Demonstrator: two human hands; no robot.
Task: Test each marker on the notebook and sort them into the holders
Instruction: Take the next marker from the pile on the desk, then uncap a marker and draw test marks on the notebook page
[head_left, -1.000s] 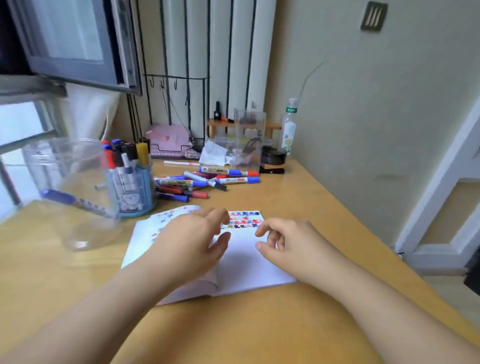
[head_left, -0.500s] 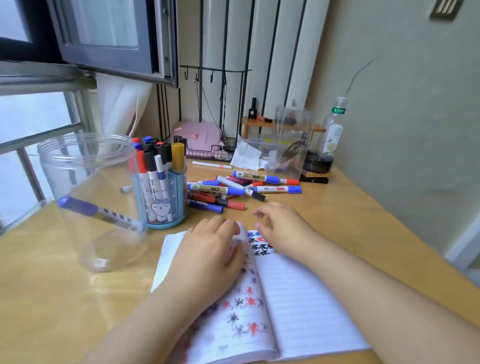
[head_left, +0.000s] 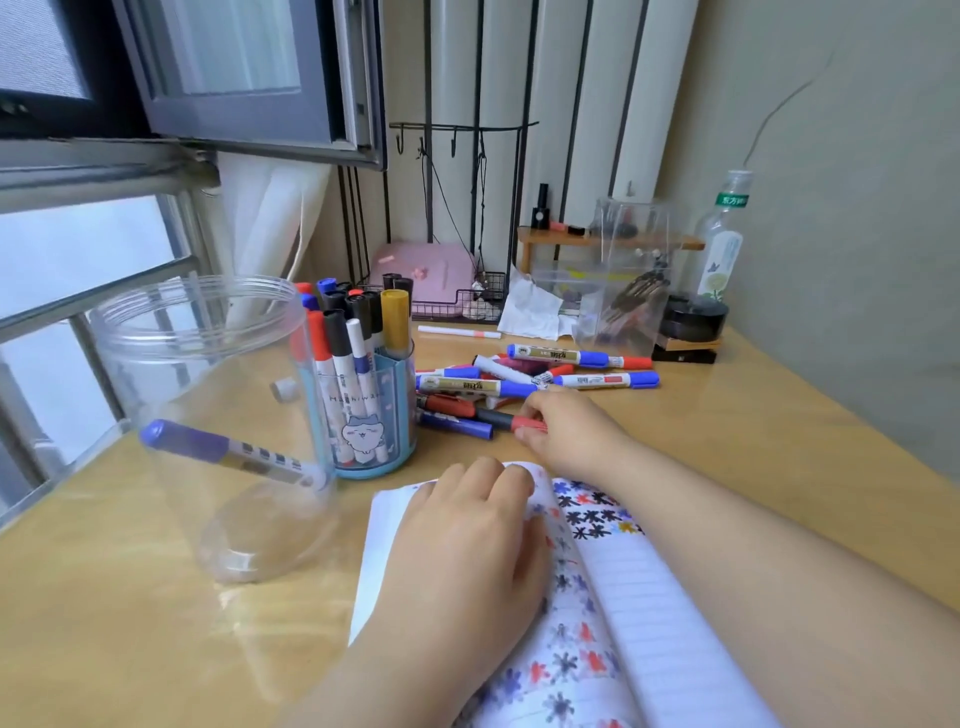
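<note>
An open lined notebook (head_left: 649, 597) lies at the desk's near edge, its pages dotted with red, blue and black star scribbles. My left hand (head_left: 467, 540) presses flat on the left page. My right hand (head_left: 566, 431) reaches past the notebook and pinches a red-and-black marker (head_left: 506, 420) at the near edge of a loose marker pile (head_left: 530, 379). A blue holder (head_left: 369, 410) with a cat picture stands full of upright markers. Left of it, a clear jar (head_left: 208, 415) holds one blue marker (head_left: 223, 453) lying slantwise.
A clear box (head_left: 623, 280), crumpled tissue (head_left: 530, 312), black round tin (head_left: 693, 319) and plastic bottle (head_left: 722, 244) crowd the back right by the wall. A pink case (head_left: 431, 275) sits in a wire tray. A thin white pen (head_left: 457, 331) lies behind the pile. Window bars run along the left.
The view has moved in and down toward the desk. My right hand left the notebook, reached forward to the pile and took hold of a red-and-black marker. My left hand stayed on the page.
</note>
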